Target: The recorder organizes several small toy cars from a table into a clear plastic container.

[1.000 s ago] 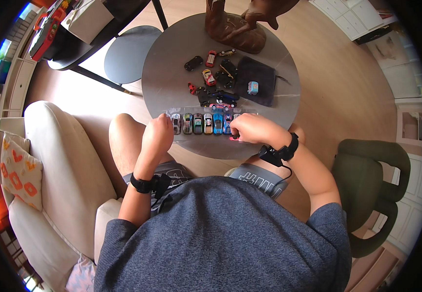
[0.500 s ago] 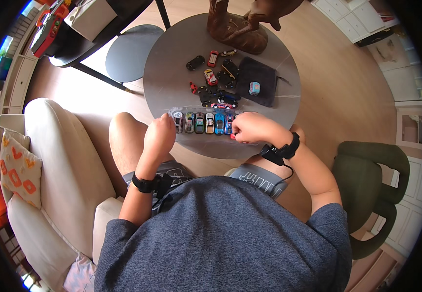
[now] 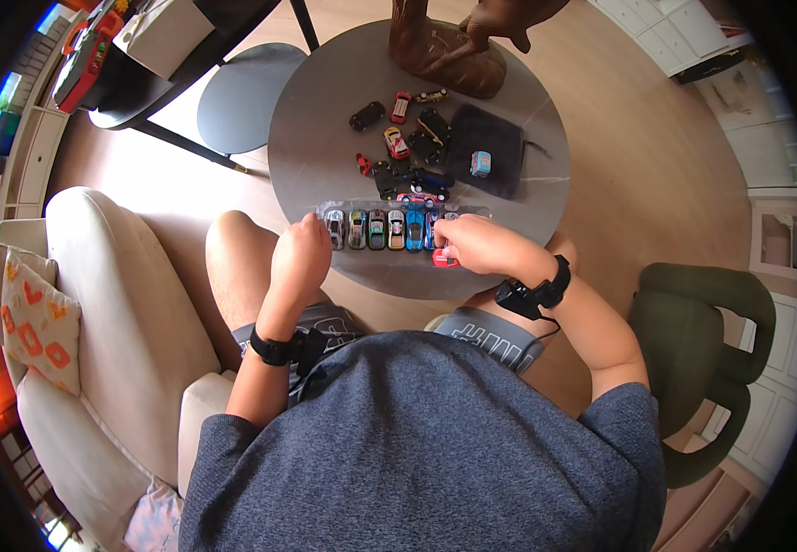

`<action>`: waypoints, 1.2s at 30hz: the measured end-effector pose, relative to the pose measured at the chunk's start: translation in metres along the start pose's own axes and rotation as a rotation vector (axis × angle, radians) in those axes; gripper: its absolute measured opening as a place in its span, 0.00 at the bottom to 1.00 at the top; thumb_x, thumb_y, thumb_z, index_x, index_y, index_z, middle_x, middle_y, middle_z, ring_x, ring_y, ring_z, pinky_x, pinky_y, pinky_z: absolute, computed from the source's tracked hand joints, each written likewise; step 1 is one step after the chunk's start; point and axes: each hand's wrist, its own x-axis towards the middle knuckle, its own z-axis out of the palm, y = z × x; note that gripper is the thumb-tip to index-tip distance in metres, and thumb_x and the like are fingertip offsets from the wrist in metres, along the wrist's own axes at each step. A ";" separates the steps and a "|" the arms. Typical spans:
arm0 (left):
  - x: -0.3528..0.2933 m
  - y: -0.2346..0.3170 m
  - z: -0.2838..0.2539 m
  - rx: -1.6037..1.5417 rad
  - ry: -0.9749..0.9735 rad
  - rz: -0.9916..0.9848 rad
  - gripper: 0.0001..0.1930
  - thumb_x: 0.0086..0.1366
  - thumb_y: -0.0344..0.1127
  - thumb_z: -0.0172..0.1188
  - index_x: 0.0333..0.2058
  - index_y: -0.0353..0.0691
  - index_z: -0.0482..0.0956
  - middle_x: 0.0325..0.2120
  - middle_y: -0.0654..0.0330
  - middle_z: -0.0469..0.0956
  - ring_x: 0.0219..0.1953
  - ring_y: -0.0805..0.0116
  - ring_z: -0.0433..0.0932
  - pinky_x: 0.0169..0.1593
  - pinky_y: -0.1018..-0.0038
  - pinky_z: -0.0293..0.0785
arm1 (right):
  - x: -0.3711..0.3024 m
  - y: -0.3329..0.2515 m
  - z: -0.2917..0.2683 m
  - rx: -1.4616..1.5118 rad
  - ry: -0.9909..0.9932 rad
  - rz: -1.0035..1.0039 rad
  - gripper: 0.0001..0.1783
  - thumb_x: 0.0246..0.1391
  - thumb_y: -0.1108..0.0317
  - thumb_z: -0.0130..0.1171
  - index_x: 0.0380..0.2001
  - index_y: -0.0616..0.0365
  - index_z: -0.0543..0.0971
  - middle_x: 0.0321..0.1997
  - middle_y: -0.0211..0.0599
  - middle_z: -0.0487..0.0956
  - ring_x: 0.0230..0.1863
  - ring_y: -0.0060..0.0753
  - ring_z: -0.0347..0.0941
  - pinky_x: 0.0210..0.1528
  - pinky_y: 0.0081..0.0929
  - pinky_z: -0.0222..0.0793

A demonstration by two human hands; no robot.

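A clear plastic tray (image 3: 361, 204) lies along the near side of the round grey table, with several toy cars side by side in it, among them a blue toy car (image 3: 415, 230) and a silver toy car (image 3: 335, 230). My left hand (image 3: 303, 250) is closed at the tray's left end, its fingertips on the edge. Over the right end, my right hand (image 3: 481, 245) pinches a red toy car (image 3: 446, 259) just in front of the row. That hand covers part of the tray and the cars there.
Several loose toy cars, including a red and yellow toy car (image 3: 396, 143), lie beyond the tray. A dark cloth pouch (image 3: 499, 138) carries a light blue toy van (image 3: 480, 164). A brown sculpture (image 3: 449, 60) stands at the far edge. A green chair (image 3: 693, 359) is at right.
The red toy car in my right hand now shows more, at the tray's near side. My right hand has shifted slightly; my left hand stays at the tray's end.
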 end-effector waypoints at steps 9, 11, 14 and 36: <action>-0.001 0.004 -0.001 -0.013 -0.027 -0.067 0.14 0.73 0.36 0.49 0.32 0.31 0.75 0.30 0.36 0.79 0.35 0.33 0.79 0.40 0.46 0.75 | 0.001 0.014 0.015 -0.098 0.092 -0.129 0.10 0.48 0.76 0.61 0.36 0.61 0.85 0.37 0.51 0.83 0.43 0.53 0.81 0.46 0.44 0.76; -0.001 0.002 0.000 -0.012 -0.019 -0.064 0.14 0.73 0.36 0.49 0.32 0.31 0.75 0.30 0.36 0.79 0.35 0.33 0.79 0.40 0.46 0.75 | -0.002 0.005 0.010 -0.100 0.080 -0.092 0.10 0.47 0.76 0.61 0.35 0.60 0.85 0.36 0.51 0.84 0.43 0.53 0.81 0.46 0.44 0.76; -0.001 0.002 0.001 -0.001 0.023 -0.013 0.14 0.73 0.35 0.49 0.30 0.32 0.76 0.26 0.37 0.80 0.32 0.35 0.80 0.37 0.47 0.77 | -0.001 0.009 0.013 -0.131 0.087 -0.084 0.11 0.46 0.75 0.62 0.35 0.59 0.86 0.36 0.50 0.84 0.42 0.53 0.81 0.45 0.44 0.76; -0.001 0.005 0.002 -0.016 -0.012 -0.049 0.12 0.72 0.34 0.51 0.32 0.30 0.75 0.30 0.36 0.79 0.35 0.34 0.79 0.40 0.48 0.76 | -0.004 0.015 0.017 -0.369 0.257 -0.236 0.04 0.47 0.72 0.62 0.25 0.59 0.77 0.26 0.47 0.80 0.33 0.54 0.80 0.34 0.48 0.75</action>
